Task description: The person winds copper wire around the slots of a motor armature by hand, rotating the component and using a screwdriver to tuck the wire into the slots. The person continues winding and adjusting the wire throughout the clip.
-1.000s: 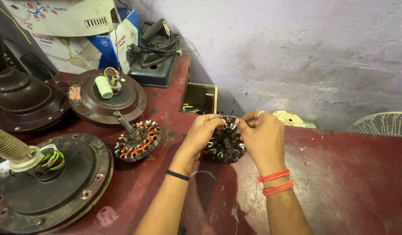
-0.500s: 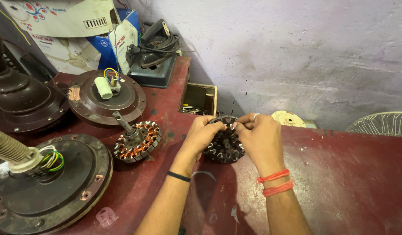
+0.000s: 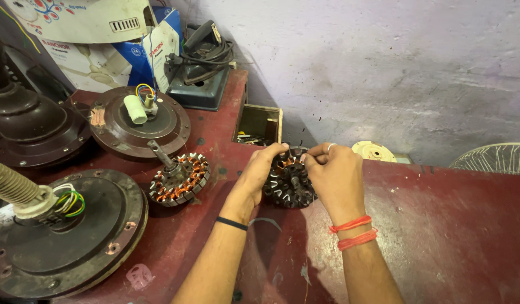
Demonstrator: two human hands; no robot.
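A dark round fan stator [image 3: 289,183] with empty slots lies on the red table [image 3: 451,236]. My left hand [image 3: 259,171] grips its left rim, fingers curled over the top edge. My right hand [image 3: 334,174] rests on its right side, fingertips pinched at the stator's upper rim close to the left fingers. A ring is on one right finger, red threads circle the right wrist, and a black band circles the left wrist. Whether a thin wire runs between the fingers cannot be told.
A second stator with copper windings and a shaft [image 3: 178,177] lies left. Fan motor housings [image 3: 139,121] [image 3: 63,236] [image 3: 29,126] crowd the left side. A small open wooden box [image 3: 260,124], a dark tool with cable [image 3: 201,67], cardboard boxes [image 3: 91,39] and the grey wall [image 3: 384,67] stand behind.
Both hands have stayed on the dark stator; the fingers shifted slightly along its upper rim and drew closer together. The stator has hardly moved.
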